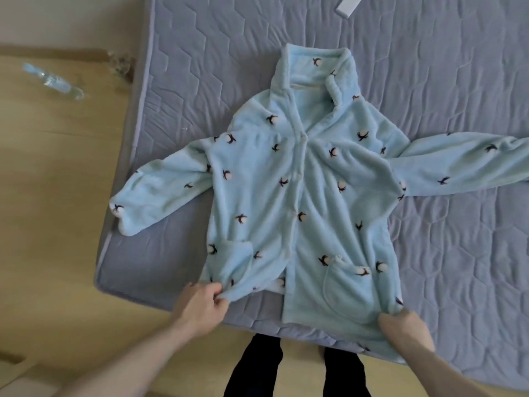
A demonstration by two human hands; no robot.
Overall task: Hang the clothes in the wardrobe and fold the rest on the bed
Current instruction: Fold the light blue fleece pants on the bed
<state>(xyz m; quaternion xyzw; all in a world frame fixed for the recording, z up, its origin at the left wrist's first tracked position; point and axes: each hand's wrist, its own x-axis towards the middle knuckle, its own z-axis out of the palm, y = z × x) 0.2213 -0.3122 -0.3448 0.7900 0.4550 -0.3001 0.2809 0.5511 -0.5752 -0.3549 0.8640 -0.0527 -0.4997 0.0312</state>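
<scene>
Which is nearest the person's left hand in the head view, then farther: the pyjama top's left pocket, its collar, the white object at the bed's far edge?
From the left hand:
1. Left pocket, just above it.
2. Collar, up the pyjama top.
3. White object, top edge of the bed.

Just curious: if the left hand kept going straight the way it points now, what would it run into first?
The left hand points up and right and already pinches the hem of the blue pajama top. Going on, it would likely push into the pocket, though depth is unclear.
</scene>
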